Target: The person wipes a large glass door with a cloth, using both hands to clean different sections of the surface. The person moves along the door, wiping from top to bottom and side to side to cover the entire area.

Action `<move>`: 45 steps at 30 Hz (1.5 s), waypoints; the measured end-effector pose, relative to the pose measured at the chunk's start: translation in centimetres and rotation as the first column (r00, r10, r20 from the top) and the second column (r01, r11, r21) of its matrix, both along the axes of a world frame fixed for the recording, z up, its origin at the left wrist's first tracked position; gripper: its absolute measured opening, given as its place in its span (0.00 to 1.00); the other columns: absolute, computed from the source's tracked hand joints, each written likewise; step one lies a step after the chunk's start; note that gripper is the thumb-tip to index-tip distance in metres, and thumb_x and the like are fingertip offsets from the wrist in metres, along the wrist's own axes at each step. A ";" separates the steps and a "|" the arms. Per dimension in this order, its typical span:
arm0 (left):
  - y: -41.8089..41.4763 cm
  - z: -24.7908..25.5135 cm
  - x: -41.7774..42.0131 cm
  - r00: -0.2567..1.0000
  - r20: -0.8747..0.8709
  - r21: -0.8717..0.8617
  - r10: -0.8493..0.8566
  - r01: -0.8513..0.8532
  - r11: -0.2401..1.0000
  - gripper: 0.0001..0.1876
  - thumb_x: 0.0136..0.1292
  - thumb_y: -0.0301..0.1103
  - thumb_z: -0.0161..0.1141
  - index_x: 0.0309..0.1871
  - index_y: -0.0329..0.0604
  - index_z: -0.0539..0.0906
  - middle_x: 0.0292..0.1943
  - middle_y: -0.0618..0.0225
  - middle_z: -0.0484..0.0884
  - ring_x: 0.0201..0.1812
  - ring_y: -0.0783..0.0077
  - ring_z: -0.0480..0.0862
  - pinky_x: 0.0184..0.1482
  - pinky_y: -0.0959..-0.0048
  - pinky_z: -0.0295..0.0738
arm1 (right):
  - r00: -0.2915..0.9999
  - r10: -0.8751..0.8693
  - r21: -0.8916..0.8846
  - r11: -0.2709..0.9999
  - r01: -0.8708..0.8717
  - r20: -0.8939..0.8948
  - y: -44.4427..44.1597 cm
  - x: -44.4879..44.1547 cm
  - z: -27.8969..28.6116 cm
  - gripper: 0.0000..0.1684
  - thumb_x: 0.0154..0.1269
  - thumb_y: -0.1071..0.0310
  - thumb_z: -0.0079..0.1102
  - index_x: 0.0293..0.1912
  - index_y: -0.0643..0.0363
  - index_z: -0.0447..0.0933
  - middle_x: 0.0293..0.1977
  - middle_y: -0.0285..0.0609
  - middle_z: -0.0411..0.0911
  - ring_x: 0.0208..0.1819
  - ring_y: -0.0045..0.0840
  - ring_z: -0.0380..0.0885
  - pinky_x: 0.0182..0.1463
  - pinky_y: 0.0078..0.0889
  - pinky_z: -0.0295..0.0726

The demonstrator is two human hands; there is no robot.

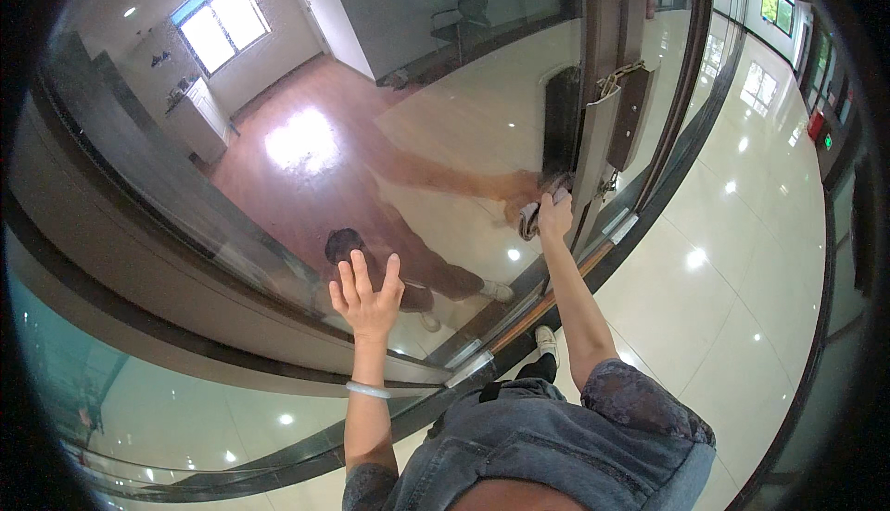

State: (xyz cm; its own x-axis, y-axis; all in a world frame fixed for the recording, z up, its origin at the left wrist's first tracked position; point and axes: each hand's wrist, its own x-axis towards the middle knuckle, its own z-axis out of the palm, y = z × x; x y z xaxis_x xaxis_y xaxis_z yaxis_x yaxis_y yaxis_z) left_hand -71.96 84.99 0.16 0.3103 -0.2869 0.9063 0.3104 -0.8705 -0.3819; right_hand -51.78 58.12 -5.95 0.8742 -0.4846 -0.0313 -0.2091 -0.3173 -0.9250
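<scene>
My right hand [556,218] grips a folded grey cloth [528,222] against the glass door [445,143], low beside a dark panel [560,118] at the door's edge. Fingers spread and holding nothing, my left hand [368,306] is at the lower part of the same pane; whether the palm touches the glass I cannot tell. A pale bangle [368,390] circles the left wrist. The pane mirrors my arm and legs, and a room with a reddish floor shows through it.
A chain [619,80] hangs around the brown door handle [631,118] to the right of the cloth. Metal fittings [469,369] sit at the door's bottom corner. A glossy tiled corridor floor [723,233] runs along the right, with a red object [815,124] by the far wall.
</scene>
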 end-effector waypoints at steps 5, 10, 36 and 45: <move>0.1 -0.2 -0.2 1.000 -0.014 0.017 0.008 -0.008 1.000 0.18 0.65 0.43 0.58 0.59 0.74 0.76 0.70 0.54 0.66 0.70 0.50 0.65 0.71 0.53 0.52 | 0.773 -0.001 -0.046 0.998 0.039 0.634 5.0 -4.7 7.4 0.37 0.55 0.65 0.62 0.64 0.65 0.65 0.55 0.67 0.68 0.56 0.55 0.70 0.58 0.49 0.69; 0.3 0.1 -0.1 1.000 0.000 0.015 -0.009 0.009 1.000 0.15 0.66 0.43 0.58 0.55 0.71 0.79 0.69 0.55 0.67 0.70 0.51 0.65 0.71 0.54 0.52 | 0.434 0.547 -0.601 0.799 -0.015 0.716 8.5 -9.5 3.6 0.37 0.51 0.71 0.65 0.62 0.63 0.67 0.51 0.60 0.68 0.52 0.54 0.68 0.52 0.55 0.67; -0.3 1.9 -11.3 0.967 0.192 -0.414 -0.167 0.234 0.880 0.14 0.60 0.20 0.52 0.48 0.46 0.75 0.57 0.58 0.76 0.62 0.54 0.73 0.66 0.51 0.64 | -0.224 0.718 -0.736 0.677 0.002 0.659 13.0 -12.9 3.8 0.20 0.50 0.61 0.67 0.45 0.30 0.84 0.54 0.35 0.71 0.50 0.33 0.66 0.44 0.33 0.65; -0.4 1.3 -14.3 0.936 0.332 -0.535 -0.120 0.291 0.793 0.17 0.52 0.18 0.54 0.45 0.47 0.76 0.55 0.60 0.77 0.58 0.53 0.75 0.63 0.51 0.67 | -0.414 0.790 -0.836 0.537 0.109 0.453 17.1 -15.7 0.2 0.17 0.58 0.61 0.60 0.49 0.38 0.81 0.54 0.40 0.72 0.49 0.34 0.68 0.43 0.37 0.65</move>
